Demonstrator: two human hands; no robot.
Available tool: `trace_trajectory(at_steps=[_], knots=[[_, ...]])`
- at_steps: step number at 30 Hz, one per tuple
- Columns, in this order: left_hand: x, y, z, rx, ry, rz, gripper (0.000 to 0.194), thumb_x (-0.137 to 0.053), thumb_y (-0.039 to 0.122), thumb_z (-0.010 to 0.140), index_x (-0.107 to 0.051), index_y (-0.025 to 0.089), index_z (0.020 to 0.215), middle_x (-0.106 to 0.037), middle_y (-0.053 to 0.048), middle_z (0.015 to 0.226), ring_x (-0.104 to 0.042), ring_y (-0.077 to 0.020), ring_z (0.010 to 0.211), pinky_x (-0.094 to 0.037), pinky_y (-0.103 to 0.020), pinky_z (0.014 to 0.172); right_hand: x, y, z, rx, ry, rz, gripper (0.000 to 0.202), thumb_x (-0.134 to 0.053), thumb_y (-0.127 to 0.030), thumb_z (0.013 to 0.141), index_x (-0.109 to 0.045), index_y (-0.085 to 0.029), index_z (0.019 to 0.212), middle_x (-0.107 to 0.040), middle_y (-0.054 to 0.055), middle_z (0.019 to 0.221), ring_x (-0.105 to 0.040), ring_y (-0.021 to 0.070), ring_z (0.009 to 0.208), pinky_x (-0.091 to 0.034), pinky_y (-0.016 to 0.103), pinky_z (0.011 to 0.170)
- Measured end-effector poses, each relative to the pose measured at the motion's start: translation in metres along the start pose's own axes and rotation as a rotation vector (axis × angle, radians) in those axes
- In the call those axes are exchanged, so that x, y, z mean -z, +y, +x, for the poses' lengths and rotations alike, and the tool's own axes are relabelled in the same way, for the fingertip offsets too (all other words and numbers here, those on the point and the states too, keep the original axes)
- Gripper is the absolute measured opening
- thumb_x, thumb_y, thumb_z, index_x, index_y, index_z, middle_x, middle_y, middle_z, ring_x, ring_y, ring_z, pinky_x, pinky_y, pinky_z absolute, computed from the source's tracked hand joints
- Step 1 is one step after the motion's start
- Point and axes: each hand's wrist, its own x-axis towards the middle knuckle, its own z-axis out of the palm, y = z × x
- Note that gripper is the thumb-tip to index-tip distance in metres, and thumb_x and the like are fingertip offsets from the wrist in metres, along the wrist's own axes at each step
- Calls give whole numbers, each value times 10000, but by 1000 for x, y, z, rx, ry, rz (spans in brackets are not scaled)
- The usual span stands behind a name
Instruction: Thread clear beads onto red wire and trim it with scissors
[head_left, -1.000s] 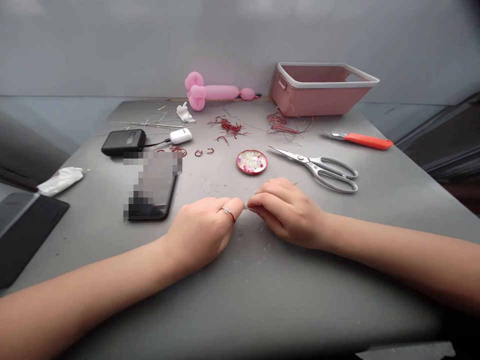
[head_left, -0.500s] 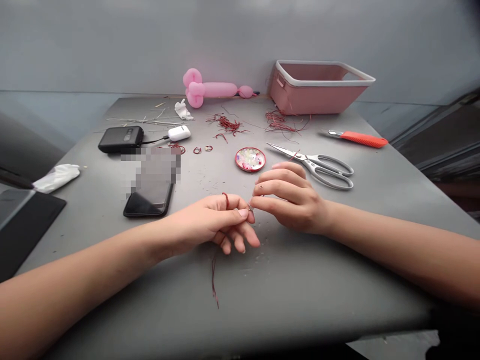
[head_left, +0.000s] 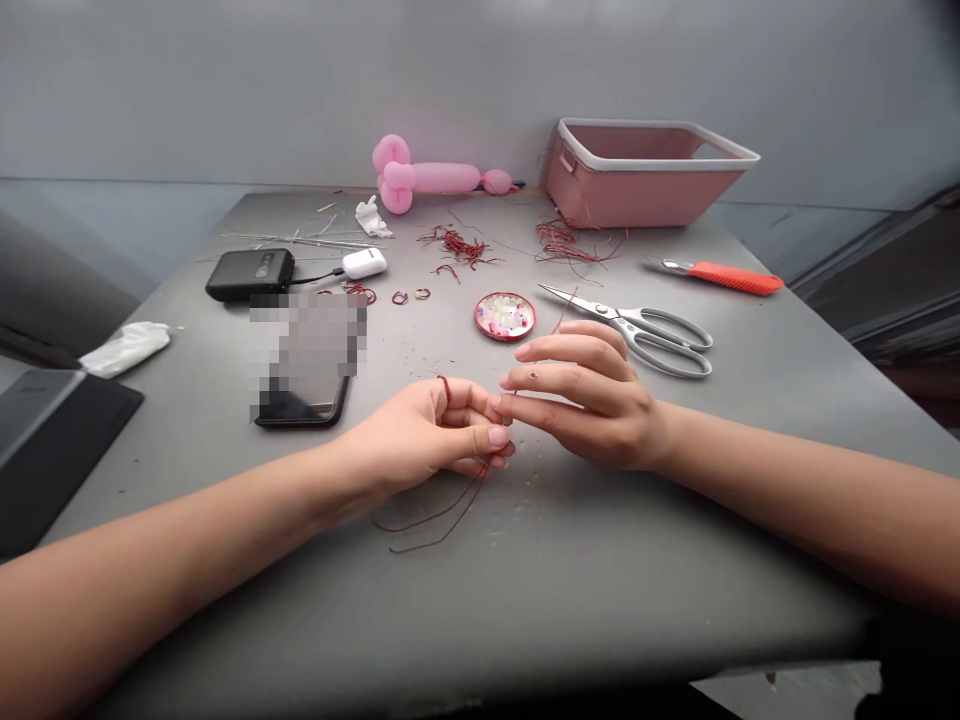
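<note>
My left hand (head_left: pixel 457 430) pinches dark red cord (head_left: pixel 450 535), whose two loose ends hang below the fingers over the grey table. A loop of the same cord goes round my left index finger. My right hand (head_left: pixel 585 395) meets the left at the fingertips, closed on cord, with a strand rising above its fingers. A small shiny piece shows between the fingertips, too small to name. Just beyond the hands lies a round red-rimmed dish (head_left: pixel 505 316) of small beads. Grey-handled scissors (head_left: pixel 637 330) lie behind my right hand.
A black phone (head_left: pixel 307 400), a power bank (head_left: pixel 251 274) and a white case (head_left: pixel 364 263) are at left. Cord scraps (head_left: pixel 461 245), a pink balloon (head_left: pixel 446 178) and a pink basket (head_left: pixel 622 195) stand farther back. An orange cutter (head_left: pixel 735 278) lies at right.
My left fingers have curled inward, and the hanging cord ends have swung up and spread out. The strand above my right hand stands farther left. The view has shifted slightly.
</note>
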Motion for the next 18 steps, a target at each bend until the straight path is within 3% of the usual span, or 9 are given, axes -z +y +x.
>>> trace_trajectory(at_steps=[5,9,12,18], knots=[[-1,-1,3,-88,81,-81,276,-801,218,756,-644,176,979,-687,25,730,-664,-96,724,-542,-220,693,-2,0,0,-140,72,-121,268,-640,-138,856,-606,-215,1111,-651,73,1089,-592,233,1046,-513,409,897],[1,-3,3,-153,74,-101,414,-792,242,772,-645,242,1159,-694,22,776,-684,-114,758,-552,-211,656,-2,-2,2,-290,125,-78,233,-617,-143,836,-546,-233,1039,-633,58,928,-594,214,841,-514,400,764],[2,-4,4,-179,54,-110,328,-781,245,785,-685,242,1098,-687,25,792,-685,-108,758,-561,-203,652,-3,-3,4,-313,99,77,240,-577,-99,831,-523,-235,1020,-631,26,842,-595,188,763,-522,371,719],[1,-4,5,-140,65,-107,212,-796,253,768,-680,189,934,-691,19,779,-679,-103,735,-570,-201,639,-8,-4,4,-253,71,171,284,-557,-50,836,-583,-209,1070,-698,58,920,-644,207,898,-579,384,821]])
